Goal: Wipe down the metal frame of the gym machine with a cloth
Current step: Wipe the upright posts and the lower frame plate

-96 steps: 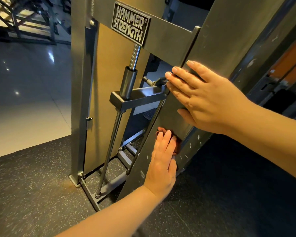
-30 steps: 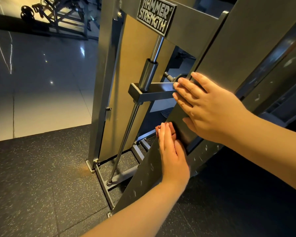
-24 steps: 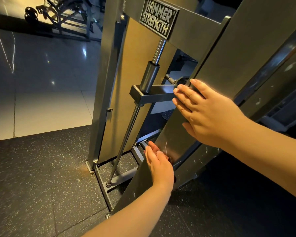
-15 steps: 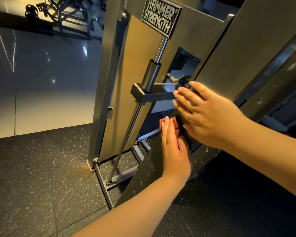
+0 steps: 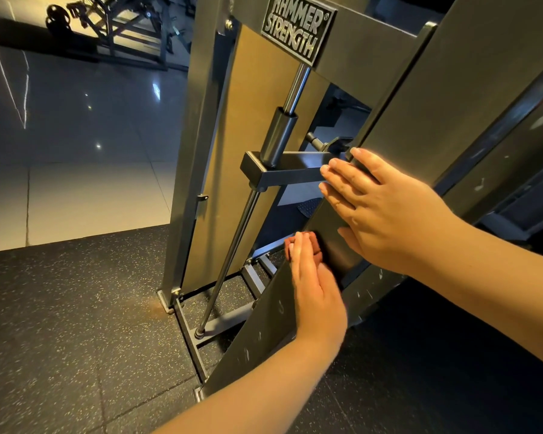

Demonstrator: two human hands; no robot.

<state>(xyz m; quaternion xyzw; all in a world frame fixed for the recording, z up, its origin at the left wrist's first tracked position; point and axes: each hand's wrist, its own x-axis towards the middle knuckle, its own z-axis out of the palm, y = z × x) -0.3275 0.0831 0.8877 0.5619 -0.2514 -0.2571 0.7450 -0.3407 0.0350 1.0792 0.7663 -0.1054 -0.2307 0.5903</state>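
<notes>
Your left hand (image 5: pixel 315 286) lies flat, fingers straight and together, pressing a reddish-brown cloth (image 5: pixel 308 245) against the slanted metal frame beam (image 5: pixel 264 336). Only a small bunched edge of cloth shows past your fingertips, toward 12 o'clock from the knuckles; the rest is hidden under the palm. Cloth sits roughly at centre of view, at the beam's left edge.

Your right hand (image 5: pixel 380 211) is open and flat, fingers spread slightly, palm braced on the same beam toward 1 o'clock from the left hand. It holds nothing. Its fingertips reach the beam's left edge, touching or just beside the end of the horizontal bracket (image 5: pixel 282 172).

Frame: brushed grey steel, matte, with small pale chips and scuffs scattered over the lower beam and the adjoining panel at 4 o'clock. Beam runs diagonally from 7 o'clock up to 1 o'clock. Surface under your right hand looks darker, in shadow.

Outward at 11 o'clock: a chrome guide rod (image 5: pixel 232 261) passes through a dark sleeve (image 5: pixel 278 136) on the bracket and runs down to the base rail (image 5: pixel 188 333). "HAMMER STRENGTH" plate (image 5: pixel 298 28) at 12 o'clock on the crossbar. Grey upright post (image 5: pixel 185 183) at 10 o'clock.

Floor: speckled black rubber mat (image 5: pixel 76 324) from 7 to 9 o'clock, glossy tile (image 5: pixel 76 136) beyond it, another machine (image 5: pixel 113 29) far off at 11 o'clock.
</notes>
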